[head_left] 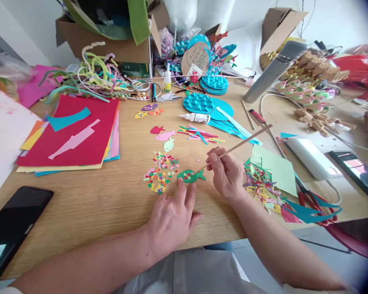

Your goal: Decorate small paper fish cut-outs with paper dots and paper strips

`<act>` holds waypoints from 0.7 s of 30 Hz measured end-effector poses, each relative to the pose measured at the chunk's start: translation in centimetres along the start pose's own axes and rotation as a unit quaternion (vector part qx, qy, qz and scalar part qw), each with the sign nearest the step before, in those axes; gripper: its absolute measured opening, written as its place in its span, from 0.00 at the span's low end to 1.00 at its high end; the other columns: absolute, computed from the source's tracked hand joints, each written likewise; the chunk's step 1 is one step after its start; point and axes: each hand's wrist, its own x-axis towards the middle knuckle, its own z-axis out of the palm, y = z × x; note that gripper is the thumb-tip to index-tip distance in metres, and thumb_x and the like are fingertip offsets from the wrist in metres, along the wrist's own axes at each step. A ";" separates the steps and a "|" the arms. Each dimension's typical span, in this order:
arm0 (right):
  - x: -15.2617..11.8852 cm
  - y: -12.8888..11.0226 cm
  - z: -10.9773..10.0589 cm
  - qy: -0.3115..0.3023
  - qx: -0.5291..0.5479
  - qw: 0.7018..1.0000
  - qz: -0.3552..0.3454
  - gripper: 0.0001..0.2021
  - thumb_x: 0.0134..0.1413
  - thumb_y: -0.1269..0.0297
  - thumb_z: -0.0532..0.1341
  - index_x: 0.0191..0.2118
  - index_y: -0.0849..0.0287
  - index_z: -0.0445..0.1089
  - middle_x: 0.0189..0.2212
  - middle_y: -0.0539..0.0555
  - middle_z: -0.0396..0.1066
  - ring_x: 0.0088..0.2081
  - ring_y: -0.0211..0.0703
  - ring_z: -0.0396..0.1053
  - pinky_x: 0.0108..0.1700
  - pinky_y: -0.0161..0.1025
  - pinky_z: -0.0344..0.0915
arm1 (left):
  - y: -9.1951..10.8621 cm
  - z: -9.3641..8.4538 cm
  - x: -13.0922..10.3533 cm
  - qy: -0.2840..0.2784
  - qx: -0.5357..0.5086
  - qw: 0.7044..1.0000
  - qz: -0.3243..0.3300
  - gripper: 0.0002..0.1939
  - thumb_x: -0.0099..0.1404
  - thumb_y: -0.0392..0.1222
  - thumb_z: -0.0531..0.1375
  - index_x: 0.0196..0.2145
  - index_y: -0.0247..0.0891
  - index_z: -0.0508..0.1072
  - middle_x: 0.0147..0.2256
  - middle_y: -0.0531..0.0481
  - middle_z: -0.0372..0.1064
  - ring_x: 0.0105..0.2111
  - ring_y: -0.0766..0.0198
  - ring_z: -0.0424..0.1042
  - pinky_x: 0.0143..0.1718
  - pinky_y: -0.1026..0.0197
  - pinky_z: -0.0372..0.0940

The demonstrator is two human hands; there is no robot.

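Note:
A green paper fish [189,176] lies flat on the table, with several small coloured dots on its body. Two fingertips of my left hand [173,214] rest on its lower edge, the other fingers loosely bent. My right hand [225,173] pinches a thin wooden stick [248,141], whose lower tip reaches down to the fish near its tail. Left of the fish lie loose round paper dots [159,179] and smaller paper bits [168,160]. Just beyond are red, pink and pale green paper fish [168,144].
A stack of coloured paper [79,139] lies to the left, near a black phone [15,220]. Paper strips [199,134] and a glue bottle [198,118] lie ahead. Paper scraps [260,179], red-handled scissors [315,206] and a tilted grey flask [274,71] are to the right.

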 end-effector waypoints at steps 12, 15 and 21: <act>0.4 0.0 0.3 -0.026 0.009 0.999 -0.030 0.15 0.65 0.62 0.49 0.26 0.55 0.59 0.21 0.50 0.62 0.24 0.39 0.61 0.30 0.39 0.60 | -0.1 -0.4 0.8 -0.023 0.005 1.000 -0.012 0.31 0.71 0.55 0.47 0.66 0.36 0.54 0.57 0.31 0.61 0.32 0.57 0.75 0.34 0.54 0.68; 0.5 0.0 0.3 -0.019 0.007 0.999 -0.038 0.14 0.65 0.63 0.48 0.26 0.55 0.58 0.21 0.50 0.61 0.24 0.39 0.60 0.30 0.39 0.59 | -0.1 -0.4 0.8 -0.024 0.004 1.000 -0.014 0.31 0.71 0.55 0.47 0.65 0.36 0.56 0.57 0.31 0.61 0.33 0.57 0.75 0.34 0.54 0.69; 0.6 0.0 0.2 -0.015 0.003 0.999 -0.041 0.15 0.65 0.62 0.48 0.26 0.55 0.58 0.21 0.49 0.61 0.24 0.39 0.59 0.31 0.39 0.58 | 0.0 -0.5 0.8 -0.017 0.010 1.000 -0.014 0.30 0.71 0.55 0.47 0.64 0.36 0.57 0.56 0.31 0.62 0.32 0.58 0.74 0.33 0.54 0.69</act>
